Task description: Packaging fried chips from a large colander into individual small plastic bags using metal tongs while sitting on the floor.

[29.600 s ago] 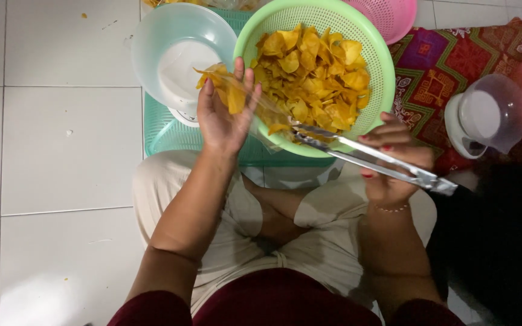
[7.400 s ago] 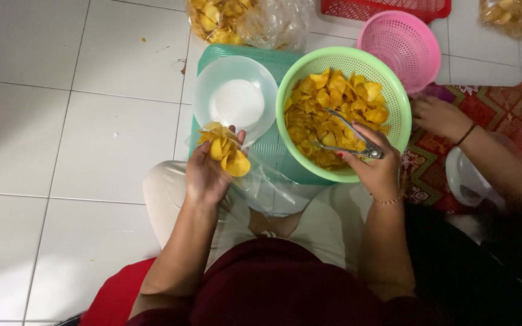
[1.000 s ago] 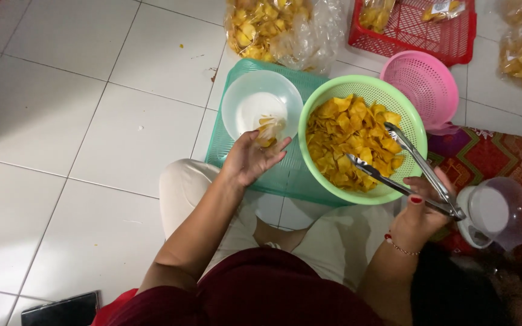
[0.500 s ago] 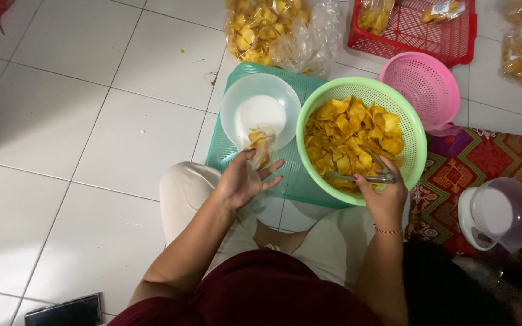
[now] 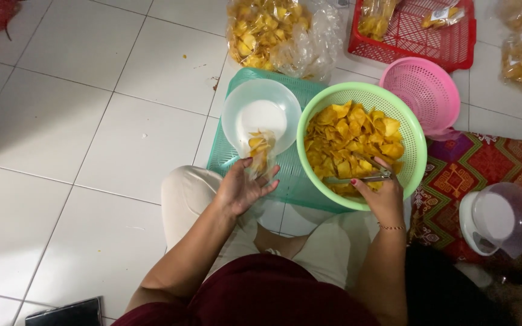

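Note:
My left hand (image 5: 241, 188) holds a small clear plastic bag (image 5: 261, 154) partly filled with yellow chips, just below a white bowl on a scale (image 5: 261, 115). My right hand (image 5: 382, 196) grips metal tongs (image 5: 357, 177) whose tips are down among the yellow chips (image 5: 351, 139) in a green perforated basket (image 5: 415, 142). The basket and the white bowl rest on a teal plastic tray (image 5: 300, 187) in front of my crossed legs.
A pink basket (image 5: 424, 90) and a red crate (image 5: 415, 36) stand behind the green one. Large clear bags of chips (image 5: 273, 33) lie on the white tiled floor. A patterned mat (image 5: 478, 169) with a white kitchen scale (image 5: 493, 220) is at the right. A dark phone (image 5: 67, 313) lies bottom left.
My right hand has brought the tongs from outside the green basket down into the chips. My left hand has drawn the small bag back from the white bowl toward me.

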